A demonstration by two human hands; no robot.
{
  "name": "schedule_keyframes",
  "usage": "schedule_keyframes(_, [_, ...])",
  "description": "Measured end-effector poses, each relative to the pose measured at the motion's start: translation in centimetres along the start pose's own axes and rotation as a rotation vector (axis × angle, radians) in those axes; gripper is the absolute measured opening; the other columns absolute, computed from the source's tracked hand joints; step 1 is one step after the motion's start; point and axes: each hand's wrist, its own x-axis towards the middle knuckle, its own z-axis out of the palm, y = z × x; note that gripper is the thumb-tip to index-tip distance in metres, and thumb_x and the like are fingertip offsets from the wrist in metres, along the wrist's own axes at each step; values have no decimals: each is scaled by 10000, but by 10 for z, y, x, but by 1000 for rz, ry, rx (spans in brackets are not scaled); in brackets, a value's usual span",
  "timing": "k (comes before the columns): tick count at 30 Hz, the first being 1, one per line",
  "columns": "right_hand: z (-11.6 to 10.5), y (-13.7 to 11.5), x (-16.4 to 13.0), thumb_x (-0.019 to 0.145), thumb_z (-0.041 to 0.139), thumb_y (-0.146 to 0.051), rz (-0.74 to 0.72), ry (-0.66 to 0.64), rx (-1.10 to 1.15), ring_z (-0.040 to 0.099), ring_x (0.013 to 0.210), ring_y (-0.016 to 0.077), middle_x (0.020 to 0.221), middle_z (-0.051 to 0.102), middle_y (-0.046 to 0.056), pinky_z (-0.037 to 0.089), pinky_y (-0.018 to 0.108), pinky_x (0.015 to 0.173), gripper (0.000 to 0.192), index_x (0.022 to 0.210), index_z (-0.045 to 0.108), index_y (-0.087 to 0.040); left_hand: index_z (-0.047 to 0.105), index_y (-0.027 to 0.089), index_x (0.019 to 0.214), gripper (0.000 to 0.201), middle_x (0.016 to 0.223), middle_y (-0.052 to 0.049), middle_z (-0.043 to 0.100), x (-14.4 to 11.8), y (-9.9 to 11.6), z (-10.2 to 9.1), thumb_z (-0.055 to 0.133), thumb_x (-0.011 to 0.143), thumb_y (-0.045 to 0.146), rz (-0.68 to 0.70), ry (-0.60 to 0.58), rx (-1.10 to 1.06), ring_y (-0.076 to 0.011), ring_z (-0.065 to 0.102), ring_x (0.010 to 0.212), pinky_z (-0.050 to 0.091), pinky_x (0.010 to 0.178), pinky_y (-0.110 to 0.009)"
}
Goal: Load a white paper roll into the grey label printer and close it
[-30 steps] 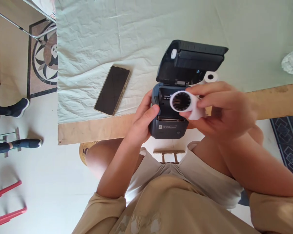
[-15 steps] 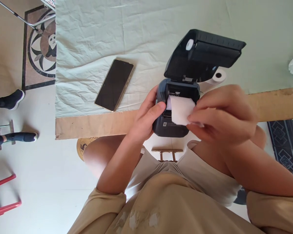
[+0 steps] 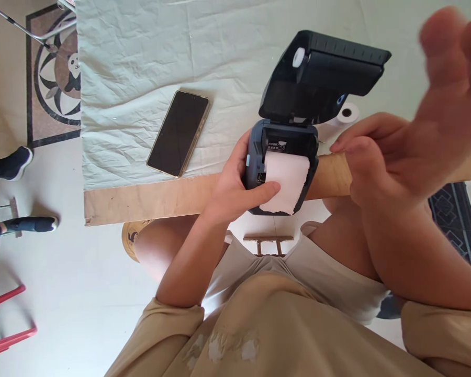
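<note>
One hand, my left hand [image 3: 235, 191], is pinning paper [image 3: 286, 180] against the printer [image 3: 282, 157]; my right hand [image 3: 396, 152] is hovering spread, empty; slipping could skew the paper.

I see the left hand [image 3: 235, 191] gripping the small dark printer [image 3: 281, 162] at the table's near edge, thumb pressing the white paper strip [image 3: 286, 180] that lies over the printer's front. The lid [image 3: 322, 78] stands open. The right hand [image 3: 408, 131] hangs open and blurred, just right of the printer, holding nothing. A spare paper roll [image 3: 347, 113] sits behind, and a phone [image 3: 179, 133] lies on the pale cloth [image 3: 141, 63] to the left.
</note>
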Motion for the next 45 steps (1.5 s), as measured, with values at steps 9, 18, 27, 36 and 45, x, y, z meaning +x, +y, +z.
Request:
schedule_keyframes(9, [6, 8, -7, 1104, 600, -410, -45, -123, -91, 713, 967, 133, 1401, 668, 30, 587, 223, 559, 455, 1552, 607, -489, 622, 366, 1576, 1040, 1471, -76, 753, -7, 11, 4, 1055, 666, 627, -42, 60, -23, -439, 708, 1418, 649, 1127, -532])
schedule_keyframes(18, [13, 26, -19, 1030, 740, -435, 88, -358, 59, 670, 778, 63, 1539, 608, 80, 570, 185, 534, 659, 1619, 448, -389, 656, 362, 1555, 717, 1461, -74, 753, -11, 11, 7, 847, 914, 618, 7, 28, -43, -366, 744, 1349, 667, 1120, -493])
schedule_keyframes(27, [17, 30, -22, 1005, 750, -507, 296, -384, 262, 626, 733, 89, 1041, 631, -23, 565, 188, 532, 699, 1591, 385, -394, 721, 358, 1425, 840, 1365, -53, 803, -6, 32, 17, 1004, 726, 728, -170, 133, -53, -443, 751, 1318, 691, 1008, -497])
schedule_keyframes(36, [21, 30, -22, 1024, 735, -413, 277, -323, 200, 682, 859, 101, 1094, 657, -9, 640, 208, 679, 629, 1582, 445, -397, 677, 364, 1458, 846, 1344, -50, 820, -4, 24, 14, 992, 751, 706, -163, 106, -107, -446, 777, 1274, 726, 957, -512])
schedule_keyframes(45, [24, 33, -23, 1014, 735, -427, 254, -297, 147, 686, 848, 103, 1295, 685, 27, 618, 216, 641, 635, 1583, 455, -397, 704, 348, 1438, 669, 1337, -47, 795, -7, 21, 13, 918, 865, 620, -130, 121, -103, -349, 825, 1170, 708, 904, -442])
